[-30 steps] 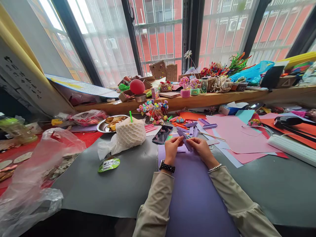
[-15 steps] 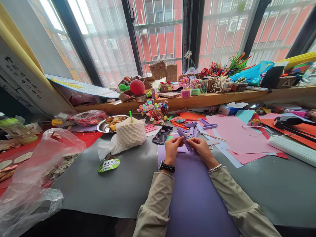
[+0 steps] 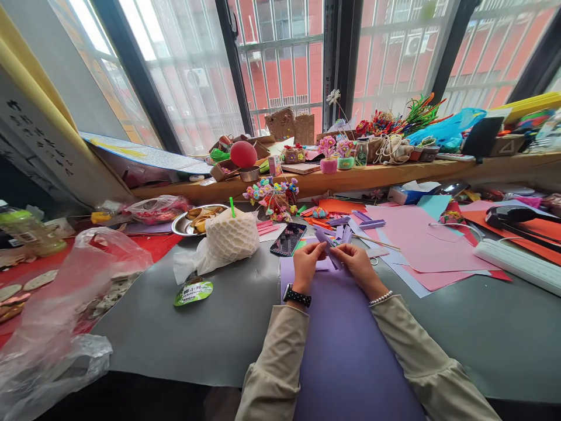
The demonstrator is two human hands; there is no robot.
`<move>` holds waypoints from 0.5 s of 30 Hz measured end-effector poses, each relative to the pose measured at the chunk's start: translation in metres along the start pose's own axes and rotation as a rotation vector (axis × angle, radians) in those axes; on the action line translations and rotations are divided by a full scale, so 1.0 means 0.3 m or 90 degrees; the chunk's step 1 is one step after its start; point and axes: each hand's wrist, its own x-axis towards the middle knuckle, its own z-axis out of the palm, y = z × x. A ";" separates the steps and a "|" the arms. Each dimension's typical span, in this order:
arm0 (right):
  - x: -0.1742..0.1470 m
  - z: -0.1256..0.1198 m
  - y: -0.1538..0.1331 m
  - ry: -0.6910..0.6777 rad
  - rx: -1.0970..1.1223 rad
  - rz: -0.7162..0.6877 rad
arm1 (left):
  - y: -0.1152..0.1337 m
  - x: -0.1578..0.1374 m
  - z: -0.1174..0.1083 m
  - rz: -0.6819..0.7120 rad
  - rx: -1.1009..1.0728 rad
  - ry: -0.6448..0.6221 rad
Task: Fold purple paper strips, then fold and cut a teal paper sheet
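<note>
Between my two hands is a folded strip of purple paper (image 3: 332,252), held a little above the table and tilted. My left hand (image 3: 307,263) pinches its left side between thumb and fingers. On the right side, my right hand (image 3: 356,264) grips it the same way. Under my wrists lies a large purple sheet (image 3: 350,345). Just beyond my hands are several folded purple paper pieces (image 3: 344,234) in a small heap. A thin wooden stick (image 3: 380,241) lies to their right, and a black phone (image 3: 288,239) to the left.
At left stand a wrapped coconut (image 3: 233,237) with a green straw and a metal plate (image 3: 177,227) of food. Pink paper sheets (image 3: 438,242) and a white power strip (image 3: 517,266) lie at right. A plastic bag (image 3: 52,304) hangs over the left edge. Crafts crowd the windowsill (image 3: 377,175).
Both hands stay in nearly the same place. The purple strip between them has shifted slightly in its angle and looks a little more bent.
</note>
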 end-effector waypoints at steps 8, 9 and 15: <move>0.001 -0.004 -0.004 -0.054 -0.056 -0.031 | 0.002 0.002 -0.004 0.005 -0.032 0.035; 0.001 -0.005 -0.006 -0.065 -0.071 -0.038 | 0.001 0.004 -0.005 -0.007 -0.053 0.039; 0.000 -0.004 -0.006 -0.066 -0.084 -0.038 | -0.001 0.008 -0.005 -0.013 -0.080 0.052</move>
